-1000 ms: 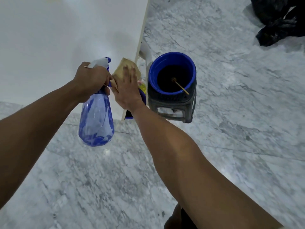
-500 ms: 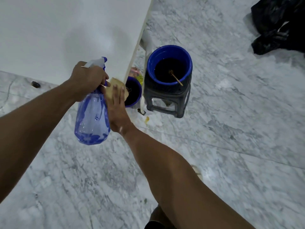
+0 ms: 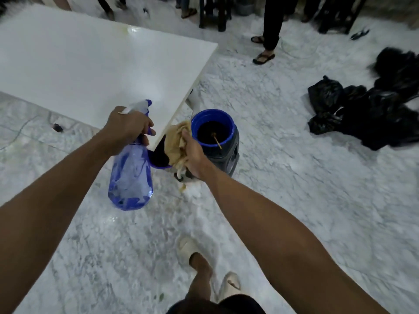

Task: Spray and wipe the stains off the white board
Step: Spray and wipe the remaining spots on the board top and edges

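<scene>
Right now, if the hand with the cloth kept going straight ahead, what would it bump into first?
Probably the blue bucket: the right hand points toward its rim, just beyond the cloth, though depth is unclear.

A single wide-angle head camera looks forward and steeply down from standing height. Both forearms enter from the lower corners and meet near the centre of the frame, close to the lens. The board (image 3: 97,71) fills the upper left, the floor (image 3: 294,177) the rest; the wearer's feet (image 3: 199,257) show at the bottom edge, bystanders' legs (image 3: 269,26) along the top.
</scene>
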